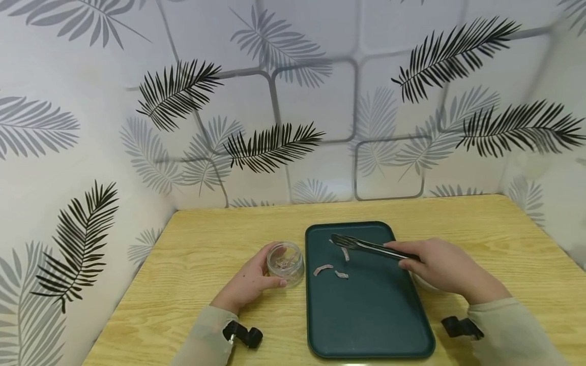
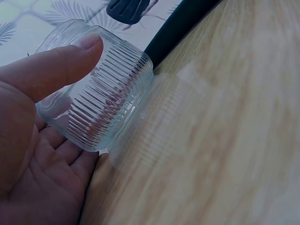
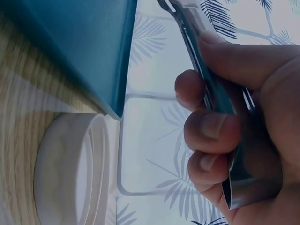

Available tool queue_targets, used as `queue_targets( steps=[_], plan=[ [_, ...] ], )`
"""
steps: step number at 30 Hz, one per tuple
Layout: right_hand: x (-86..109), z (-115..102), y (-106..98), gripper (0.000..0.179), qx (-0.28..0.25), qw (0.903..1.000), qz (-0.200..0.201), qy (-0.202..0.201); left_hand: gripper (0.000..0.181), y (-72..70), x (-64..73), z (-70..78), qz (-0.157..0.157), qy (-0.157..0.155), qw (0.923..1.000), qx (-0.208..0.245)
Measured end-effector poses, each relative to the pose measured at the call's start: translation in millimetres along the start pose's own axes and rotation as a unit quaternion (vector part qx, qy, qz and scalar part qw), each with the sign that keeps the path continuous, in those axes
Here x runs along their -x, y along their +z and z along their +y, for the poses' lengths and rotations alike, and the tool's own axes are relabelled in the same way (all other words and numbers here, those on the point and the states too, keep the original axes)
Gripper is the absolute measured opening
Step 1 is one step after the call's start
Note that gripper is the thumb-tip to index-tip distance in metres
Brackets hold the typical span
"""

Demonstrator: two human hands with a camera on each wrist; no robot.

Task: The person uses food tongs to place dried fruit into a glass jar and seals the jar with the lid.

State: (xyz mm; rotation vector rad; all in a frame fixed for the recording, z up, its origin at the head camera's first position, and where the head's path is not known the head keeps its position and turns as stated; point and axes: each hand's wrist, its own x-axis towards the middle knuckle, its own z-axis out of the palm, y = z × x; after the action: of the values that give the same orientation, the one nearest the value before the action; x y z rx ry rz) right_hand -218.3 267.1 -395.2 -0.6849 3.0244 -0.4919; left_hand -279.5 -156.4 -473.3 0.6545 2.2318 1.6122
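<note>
My left hand [image 1: 252, 279] grips a small clear glass jar [image 1: 297, 274] on the table beside the tray's left edge. Its ribbed wall [image 2: 105, 93] shows in the left wrist view, with pale brownish strips inside. My right hand [image 1: 446, 269] holds metal tongs [image 1: 375, 247], fingers curled round the handle [image 3: 225, 98]. The dark tong tips [image 1: 341, 241] are over the upper part of the dark green tray [image 1: 366, 320]. A dried-looking strip [image 1: 345, 255] shows right below the tips; I cannot tell whether they pinch it. Two more strips, one curved [image 1: 322, 269] and one short [image 1: 341, 274], lie on the tray.
A round white lid-like piece [image 3: 61, 168] sits on the table by the tray's right edge, mostly hidden under my right hand in the head view. The wood-grain table [image 1: 206, 239] backs onto a leaf-patterned wall [image 1: 316, 168]. Dark wrist mounts [image 1: 242, 334] stick out from both sleeves.
</note>
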Motion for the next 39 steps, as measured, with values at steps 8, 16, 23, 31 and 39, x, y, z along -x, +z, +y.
queue_targets(
  steps=[8, 16, 23, 31, 39],
  plan=[
    [-2.1, -19, 1, 0.048, -0.024, 0.9991, 0.023, -0.026, 0.087, 0.4, 0.4, 0.3, -0.001, -0.007, 1.0, 0.005],
    [-11.8, -44, 9, 0.051, -0.03, 0.9959, 0.061, -0.059, 0.088, 0.9, -0.4, 1.1, 0.003, -0.006, 1.0, 0.0],
    [-27.1, -65, 11, 0.051, -0.009, 0.9917, 0.088, -0.094, 0.086, 1.4, 0.4, 1.2, 0.006, -0.009, 0.9999, -0.001],
    [-37.1, -77, 19, 0.051, 0.014, 0.9906, 0.097, -0.096, 0.086, 1.3, 1.7, 1.1, 0.009, -0.011, 0.9999, -0.002],
    [-40.2, -79, 21, 0.052, 0.031, 0.9918, 0.083, -0.093, 0.089, 2.4, 2.0, 3.0, 0.016, -0.022, 0.9996, -0.006]
  ],
)
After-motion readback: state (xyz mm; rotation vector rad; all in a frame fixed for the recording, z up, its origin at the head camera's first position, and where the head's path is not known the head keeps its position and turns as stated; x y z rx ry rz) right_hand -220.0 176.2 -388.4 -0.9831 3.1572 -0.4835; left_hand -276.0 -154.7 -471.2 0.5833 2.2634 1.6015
